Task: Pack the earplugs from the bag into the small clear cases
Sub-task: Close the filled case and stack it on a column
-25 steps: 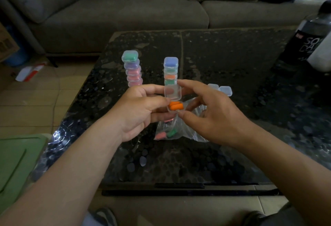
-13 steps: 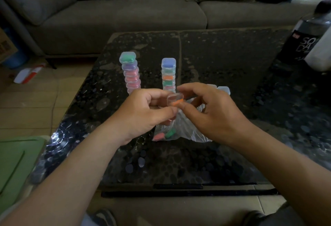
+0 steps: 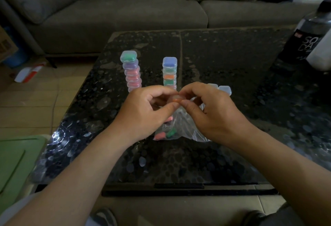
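A small clear case point(image 3: 175, 99) with orange earplugs inside is held above the table, its lid down. My left hand point(image 3: 145, 111) pinches it from the left and my right hand point(image 3: 209, 111) pinches it from the right, thumbs and forefingers meeting on it. Below the hands lies a clear plastic bag point(image 3: 180, 129) with pink and green earplugs point(image 3: 165, 134). Two stacks of filled cases stand behind: a left stack point(image 3: 131, 71) with a green top and a middle stack point(image 3: 169, 72) with a blue top. Two empty clear cases point(image 3: 224, 90) sit beyond my right hand.
The work is on a dark speckled glass table point(image 3: 232, 68). A dark bottle point(image 3: 308, 34) stands at the far right edge. A grey sofa point(image 3: 136, 7) runs behind the table. A green bin lid point(image 3: 16, 159) is at the lower left on the tiled floor.
The case's lid stood open upright over the orange earplugs a second ago; it has been folded down and both hands now pinch the case together, slightly lower.
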Demonstrator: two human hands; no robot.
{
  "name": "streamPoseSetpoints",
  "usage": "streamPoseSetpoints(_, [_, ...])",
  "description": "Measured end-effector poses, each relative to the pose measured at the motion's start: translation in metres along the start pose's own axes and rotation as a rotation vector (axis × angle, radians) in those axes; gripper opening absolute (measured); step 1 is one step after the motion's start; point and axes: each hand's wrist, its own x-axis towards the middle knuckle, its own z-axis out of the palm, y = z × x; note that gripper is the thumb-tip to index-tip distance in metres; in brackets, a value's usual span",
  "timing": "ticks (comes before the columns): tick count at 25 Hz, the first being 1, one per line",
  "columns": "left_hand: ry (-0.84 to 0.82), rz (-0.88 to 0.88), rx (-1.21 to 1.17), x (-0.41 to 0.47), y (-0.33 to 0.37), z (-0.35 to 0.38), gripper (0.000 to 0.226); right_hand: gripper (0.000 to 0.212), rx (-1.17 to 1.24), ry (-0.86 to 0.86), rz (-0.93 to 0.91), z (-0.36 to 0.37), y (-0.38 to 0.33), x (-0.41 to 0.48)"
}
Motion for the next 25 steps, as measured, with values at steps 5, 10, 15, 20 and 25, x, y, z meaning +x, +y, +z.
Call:
streamPoseSetpoints(5, [0.025,-0.013,0.017,0.001,-0.001,0.002,0.024,0.011,-0.028,0.023,-0.006,0.0,-0.003,0.0])
streamPoseSetpoints(10, [0.215,0.012,0.039,0.003,0.005,0.004,0.036,0.018,-0.098,0.199,0.045,0.0,-0.009,0.004])
streamPoseSetpoints(15, [0.214,0.033,-0.063,0.004,0.008,0.007,0.048,0.02,-0.113,0.279,0.042,0.001,-0.012,0.01])
streamPoseSetpoints(20, [0.265,0.027,-0.103,0.016,0.011,0.006,0.055,0.037,0.033,0.27,0.068,0.004,-0.018,0.02])
streamPoseSetpoints(25, [0.289,0.056,-0.003,0.036,0.006,0.006,0.065,0.062,0.227,0.1,0.068,0.005,-0.018,0.033])
